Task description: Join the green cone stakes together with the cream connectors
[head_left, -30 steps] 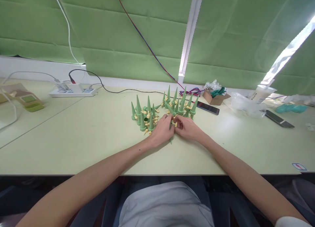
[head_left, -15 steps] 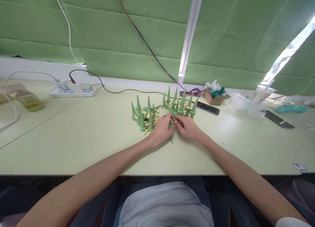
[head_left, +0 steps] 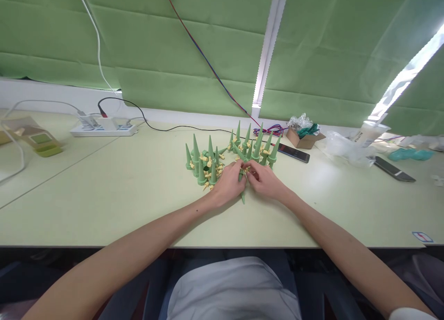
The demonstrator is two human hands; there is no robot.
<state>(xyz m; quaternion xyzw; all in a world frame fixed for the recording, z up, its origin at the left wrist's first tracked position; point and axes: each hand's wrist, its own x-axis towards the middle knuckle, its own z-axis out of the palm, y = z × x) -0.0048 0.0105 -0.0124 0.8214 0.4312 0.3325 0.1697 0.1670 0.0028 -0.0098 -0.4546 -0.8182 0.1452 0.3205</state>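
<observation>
My left hand (head_left: 229, 181) is closed around a green pointed cone (head_left: 243, 198), whose narrow tip sticks out below the fingers toward me. Against its upper end, my right hand (head_left: 264, 178) is pinching a small yellow piece (head_left: 247, 169), mostly covered by the fingertips. The fingers of both hands meet there. To the left stands a cluster of similar green cones (head_left: 195, 149), most with points up, with small yellow pieces (head_left: 209, 162) among them. Behind my hands is a second group of green cones (head_left: 257, 146), also mixed with yellow pieces; a few of these cones lean.
A phone (head_left: 293, 152) lies right of the cones, by a small cardboard box (head_left: 302, 139) with green and clear wrapping. Farther right are a plastic bag (head_left: 347, 148), a cup (head_left: 370, 134) and a dark flat device (head_left: 393, 169). A power strip (head_left: 104, 130) sits at the back left.
My right fingers have shifted slightly, curling in closer to the top of the held cone. My left hand and the cone clusters stay in place.
</observation>
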